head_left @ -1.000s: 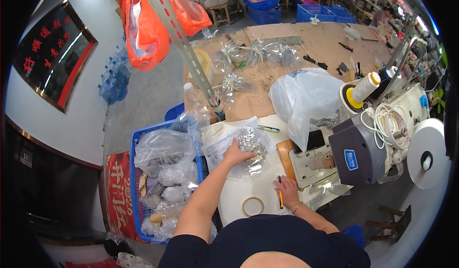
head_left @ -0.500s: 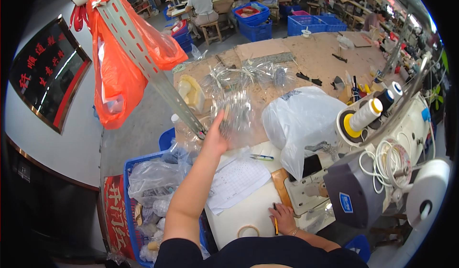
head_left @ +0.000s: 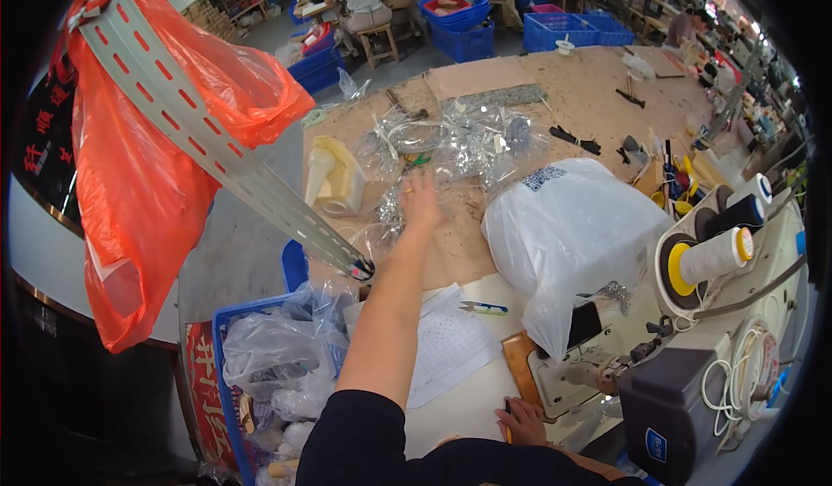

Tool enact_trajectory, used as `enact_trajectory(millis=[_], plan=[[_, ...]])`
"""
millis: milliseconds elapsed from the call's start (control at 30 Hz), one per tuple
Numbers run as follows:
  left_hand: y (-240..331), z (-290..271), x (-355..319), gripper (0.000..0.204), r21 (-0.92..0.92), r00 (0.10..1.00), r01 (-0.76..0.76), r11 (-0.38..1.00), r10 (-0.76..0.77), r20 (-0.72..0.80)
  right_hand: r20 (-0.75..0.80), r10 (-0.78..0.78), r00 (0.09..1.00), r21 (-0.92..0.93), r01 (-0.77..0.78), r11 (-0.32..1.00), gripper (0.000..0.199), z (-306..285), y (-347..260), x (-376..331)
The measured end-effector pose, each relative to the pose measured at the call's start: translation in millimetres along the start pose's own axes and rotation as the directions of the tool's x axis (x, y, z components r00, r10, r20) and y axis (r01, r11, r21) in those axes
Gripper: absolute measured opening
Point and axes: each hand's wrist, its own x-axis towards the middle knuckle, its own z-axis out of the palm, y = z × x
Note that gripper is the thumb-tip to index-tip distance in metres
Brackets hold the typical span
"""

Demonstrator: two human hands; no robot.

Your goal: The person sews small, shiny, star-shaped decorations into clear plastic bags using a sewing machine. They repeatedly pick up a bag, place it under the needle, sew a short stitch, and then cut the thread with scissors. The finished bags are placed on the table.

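Observation:
My left hand [head_left: 421, 202] reaches far over the brown tabletop, slightly blurred, its fingers stretched toward bundles of clear plastic bags [head_left: 468, 143] with shiny contents. A small green item [head_left: 419, 160] lies just past the fingertips. Whether they touch the plastic is unclear. Close to my body, my right hand [head_left: 525, 423] is closed around a slim orange and black tool [head_left: 509, 434], partly hidden, either a pen or a cutter. Under my left forearm lies a gridded paper sheet [head_left: 455, 343], with blue-handled thread snips [head_left: 484, 308] beyond it.
A large white plastic bag [head_left: 568, 226] bulges beside a sewing machine [head_left: 685, 391] with thread cones [head_left: 715, 256] at right. A slotted metal post [head_left: 234, 152] carrying orange bags [head_left: 143, 191] slants across the left. A blue crate [head_left: 227, 382] of plastic bags stands lower left. People sit farther back.
My left hand has come away from the clear plastic bundle it held and moved farther out; the bundle lies with the others. My right hand keeps its slim tool. The view has shifted.

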Motion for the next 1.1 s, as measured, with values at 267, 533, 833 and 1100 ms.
enact_trajectory(millis=[267, 533, 833, 1100], plan=[[-57.9, 33.7, 17.4, 0.057, 0.326, 0.993, 0.050, 0.944, -0.083, 0.086, 0.001, -0.019, 1.000, -0.023, 0.019, 1.000, 0.035, 4.6, 4.4, -1.3], [-70.6, 22.5, 16.3, 0.057, 0.044, 0.961, 0.198, 0.979, -0.185, -0.206, 0.011, -0.003, 1.000, -0.001, 0.003, 1.000, 0.035, 0.4, 0.4, -0.8], [5.5, -106.0, -30.8, 0.060, -0.042, 0.659, -0.335, 0.941, 0.203, -0.724, -0.052, -0.047, 0.998, 0.001, 0.047, 0.999, 0.031, -3.7, -2.3, 0.6], [57.2, -127.4, -231.6, 0.046, 0.221, 0.559, -0.551, 0.804, 0.553, -0.618, -0.158, -0.060, 0.986, 0.085, 0.074, 0.994, 0.032, 1.6, 0.2, -8.1]])
